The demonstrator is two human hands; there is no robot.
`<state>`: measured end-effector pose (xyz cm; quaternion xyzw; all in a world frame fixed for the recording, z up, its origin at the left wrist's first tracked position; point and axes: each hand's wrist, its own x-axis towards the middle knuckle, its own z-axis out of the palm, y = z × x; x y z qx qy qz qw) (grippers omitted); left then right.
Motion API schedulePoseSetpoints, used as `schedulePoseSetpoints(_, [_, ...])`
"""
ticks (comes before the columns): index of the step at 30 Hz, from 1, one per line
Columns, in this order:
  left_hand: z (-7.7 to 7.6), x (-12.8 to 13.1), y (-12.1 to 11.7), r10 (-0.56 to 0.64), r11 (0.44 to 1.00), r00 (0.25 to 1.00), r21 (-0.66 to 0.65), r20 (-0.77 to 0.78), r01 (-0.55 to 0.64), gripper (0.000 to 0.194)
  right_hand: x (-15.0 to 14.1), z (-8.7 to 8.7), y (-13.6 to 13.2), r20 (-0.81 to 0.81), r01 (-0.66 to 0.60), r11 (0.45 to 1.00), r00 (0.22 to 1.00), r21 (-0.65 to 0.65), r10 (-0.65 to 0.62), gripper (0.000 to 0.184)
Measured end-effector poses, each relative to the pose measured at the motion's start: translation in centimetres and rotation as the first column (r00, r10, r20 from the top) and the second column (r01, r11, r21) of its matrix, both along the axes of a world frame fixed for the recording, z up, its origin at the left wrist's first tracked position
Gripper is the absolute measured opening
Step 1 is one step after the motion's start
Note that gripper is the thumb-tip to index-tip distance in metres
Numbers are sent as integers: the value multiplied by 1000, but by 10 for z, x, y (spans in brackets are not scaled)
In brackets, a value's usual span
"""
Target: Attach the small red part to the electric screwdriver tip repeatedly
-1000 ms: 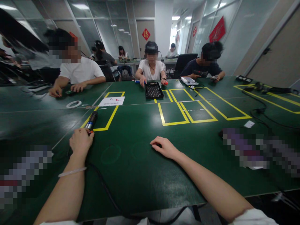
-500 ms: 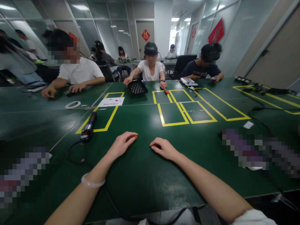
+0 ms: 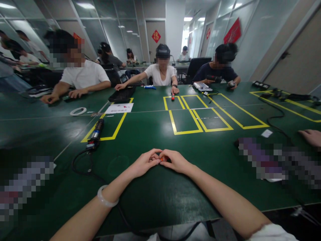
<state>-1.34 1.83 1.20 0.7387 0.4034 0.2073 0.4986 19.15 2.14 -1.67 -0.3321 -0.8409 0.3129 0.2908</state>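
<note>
My left hand and my right hand meet at the middle of the green table, fingertips touching. Between the fingertips sits a small orange piece, pinched by both hands. A pale bangle circles my left wrist. A corded electric screwdriver lies on the table to the left, apart from my hands, its black cable looping toward me.
Yellow tape rectangles mark the table ahead. A white paper and a tape roll lie at the left. Three people sit across; one slides a black tray. Another person's hand rests at the right edge.
My left hand left the screwdriver, carried the small orange piece rightward and joined my right hand. The person opposite slid the black tray to the left.
</note>
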Motion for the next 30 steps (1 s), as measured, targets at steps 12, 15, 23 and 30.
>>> schedulePoseSetpoints(12, [1,2,-3,63,994,998,88,-20,-61,23,1,-3,4,-99,27,988,994,-150,-42,8])
schedulePoseSetpoints(15, [2,3,-4,63,990,997,130,-48,-57,25,1,-1,4,-115,42,978,991,-203,-66,10])
schedulePoseSetpoints(23, [6,4,-8,103,944,976,328,-191,-35,23,1,-2,4,-198,44,955,974,-293,-106,15])
schedulePoseSetpoints(30, [4,0,-3,98,948,975,318,-198,-31,27,1,-3,4,-209,27,970,975,-242,-79,11])
